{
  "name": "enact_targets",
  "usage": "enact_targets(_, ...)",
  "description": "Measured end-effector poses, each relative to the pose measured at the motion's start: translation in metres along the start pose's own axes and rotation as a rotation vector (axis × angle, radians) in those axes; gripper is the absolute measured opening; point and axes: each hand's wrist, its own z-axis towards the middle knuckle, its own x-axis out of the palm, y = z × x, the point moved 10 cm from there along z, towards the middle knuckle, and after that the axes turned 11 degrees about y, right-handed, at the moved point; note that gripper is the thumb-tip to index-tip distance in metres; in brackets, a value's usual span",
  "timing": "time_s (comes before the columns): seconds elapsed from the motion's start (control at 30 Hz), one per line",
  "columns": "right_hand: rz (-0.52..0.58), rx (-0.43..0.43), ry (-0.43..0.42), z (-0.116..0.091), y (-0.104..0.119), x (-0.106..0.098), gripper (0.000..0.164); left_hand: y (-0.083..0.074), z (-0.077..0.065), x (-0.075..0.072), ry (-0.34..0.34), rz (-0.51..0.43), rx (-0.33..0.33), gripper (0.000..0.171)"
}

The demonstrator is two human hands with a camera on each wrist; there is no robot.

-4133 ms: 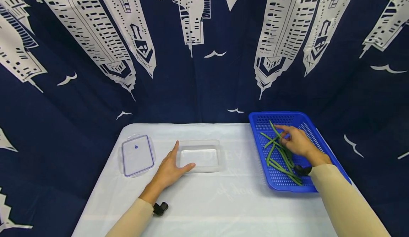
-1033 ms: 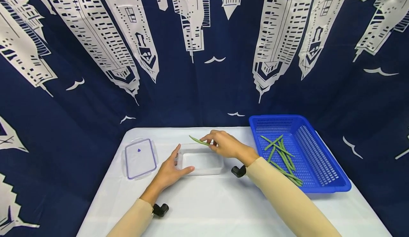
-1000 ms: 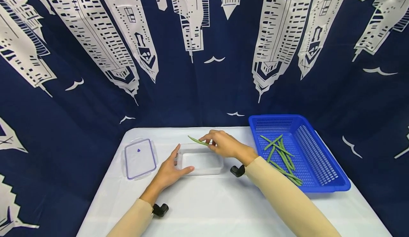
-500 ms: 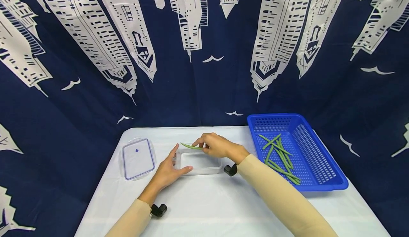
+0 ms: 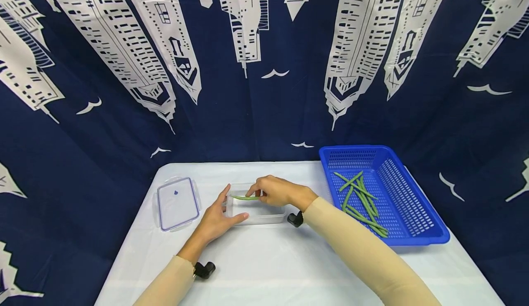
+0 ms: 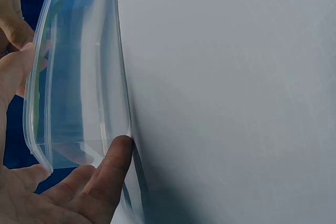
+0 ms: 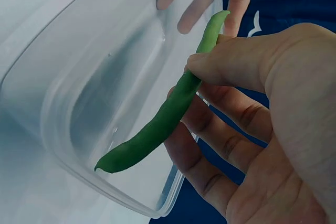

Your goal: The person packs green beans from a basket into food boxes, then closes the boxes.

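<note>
Between its thumb and fingers, my right hand [image 5: 277, 190] pinches a single green bean [image 7: 157, 124]. The bean lies nearly level over the opening of a clear plastic food container [image 5: 264, 220], and no other bean shows inside. My left hand [image 5: 215, 216] is spread at the container's left end. Its thumb reaches along the front rim, and its straight fingers [image 6: 118, 156] touch the outside of the end wall, seen from the left wrist. Several more green beans [image 5: 363, 198] lie crossed in a blue basket [image 5: 427, 241] on the right.
A clear lid [image 5: 178, 205] with a blue-purple seal lies flat left of my left hand. The white-covered table [image 5: 264, 267] ends at the back against a dark blue cloth [image 5: 248, 122] printed with white buildings and birds. The basket stands by the table's right edge.
Since the oldest frame, my right hand has moved left from the basket to the container, carrying a green bean. Lately it has lowered the bean toward the opening. My left hand has stayed put.
</note>
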Motion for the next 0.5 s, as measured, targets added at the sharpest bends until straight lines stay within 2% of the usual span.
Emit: enact_targets(0.5, -0.003, 0.027, 0.062, 0.006, -0.002, 0.013, 0.044, 0.002, 0.000, 0.001, -0.003, -0.023, 0.003, 0.122)
